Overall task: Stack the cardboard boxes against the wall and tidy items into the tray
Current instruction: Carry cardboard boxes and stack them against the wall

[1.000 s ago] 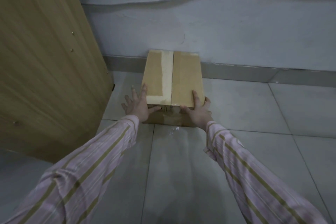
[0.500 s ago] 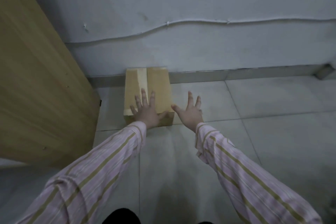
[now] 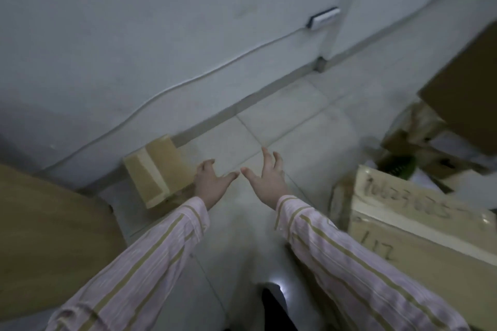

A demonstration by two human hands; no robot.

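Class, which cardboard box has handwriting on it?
The large box at the right edge; the small taped box against the wall shows none.

The scene is dimly lit, and a cold blue-grey cast is laid over the wall [image 3: 161, 35] and the tiled floor [image 3: 309, 129]. No light source is seen; one small white glare spot [image 3: 279, 283] is reflected on the floor at lower centre. Deeper shadow is gathered at the left edge and around the piled boxes [image 3: 430, 142] at the right. Motion blur is spread over the whole frame, strongest toward the right, where the handwriting on the large cardboard box [image 3: 419, 226] is smeared. The skirting [image 3: 269, 91] and the cable [image 3: 188, 80] are bent by wide-angle distortion. The left hand [image 3: 211, 184] and the right hand [image 3: 269, 180] are rendered softly.
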